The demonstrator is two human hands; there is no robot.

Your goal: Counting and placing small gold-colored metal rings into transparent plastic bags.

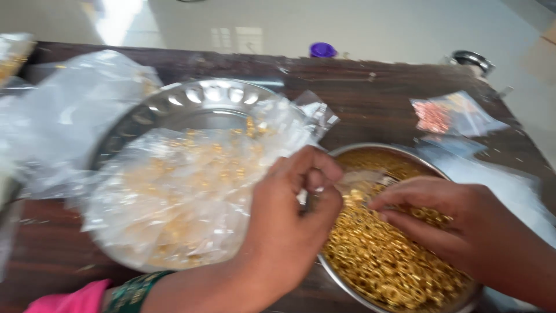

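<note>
**A:** Head view, lower centre of the frame: the left hand (289,208) curls nearly closed over the rim of a steel bowl (347,290), its fingertips pinching what looks like a small clear packet (359,178). What do you make of the other?

**B:** Lower right, the right hand (463,226) lies flat among the gold rings (382,261) that fill the bowl, fingers close together and touching them. Whether its grip has hold of any, I cannot tell; the frame is blurred.

**A:** Left of centre, a steel plate (202,104) carries a heap of filled clear packets (174,197), just beside the bowl on the dark surface (376,110).

**B:** Upper right, a bag of pink beads (443,115) lies well apart; a purple cap (322,50) sits at the far edge.

**A:** The risk, as I judge it: the bowl is brimful, so a nudge from either wrist could scatter rings, and a loosely pinched packet could spill.
</note>
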